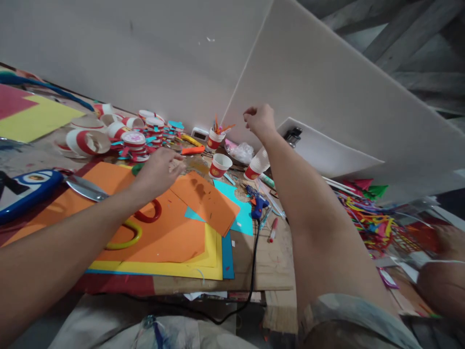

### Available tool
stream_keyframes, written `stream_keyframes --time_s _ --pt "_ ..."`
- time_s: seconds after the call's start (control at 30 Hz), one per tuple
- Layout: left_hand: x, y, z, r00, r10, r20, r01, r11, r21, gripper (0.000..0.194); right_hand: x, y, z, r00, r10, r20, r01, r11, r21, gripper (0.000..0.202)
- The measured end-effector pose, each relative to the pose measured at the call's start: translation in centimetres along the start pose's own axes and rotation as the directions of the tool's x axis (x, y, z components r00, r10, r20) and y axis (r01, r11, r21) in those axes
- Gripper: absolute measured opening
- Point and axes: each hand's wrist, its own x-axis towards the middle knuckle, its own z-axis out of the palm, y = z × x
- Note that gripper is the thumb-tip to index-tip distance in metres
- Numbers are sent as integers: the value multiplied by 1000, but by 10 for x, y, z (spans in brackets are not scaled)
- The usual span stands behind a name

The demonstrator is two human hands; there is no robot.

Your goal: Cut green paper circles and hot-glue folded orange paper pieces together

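Note:
My left hand hovers over the orange paper sheets, its fingers curled; what they hold, if anything, is hidden. My right hand is raised above a stack of paper cups, fingers bent and pressed together, with nothing clear to see between them. A single red and white paper cup stands upright between my hands. Scissors with a yellow handle loop and a red one lie beneath my left forearm. A blue glue gun rests near the turquoise paper.
Many cups and cup pieces crowd the back left. Behind are a cup with orange sticks and a yellow cutter. A black cord hangs over the front edge. Colourful craft strips and another person's arm are at right.

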Motion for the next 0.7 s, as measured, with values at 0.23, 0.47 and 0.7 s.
stream_keyframes --time_s 0.23,0.47,0.7 --pt "15 4 -33 850 -253 -462 -31 852 -522 7 -13 -3 18 999 34 9 -34 999 18 16" --pt "25 -1 -40 752 -504 -425 -59 591 -805 5 -10 -15 31 999 28 33 -25 996 -90 23" --pt "11 20 -28 841 -494 -222 29 451 -892 10 2 -10 44 993 88 73 -75 984 -164 29"
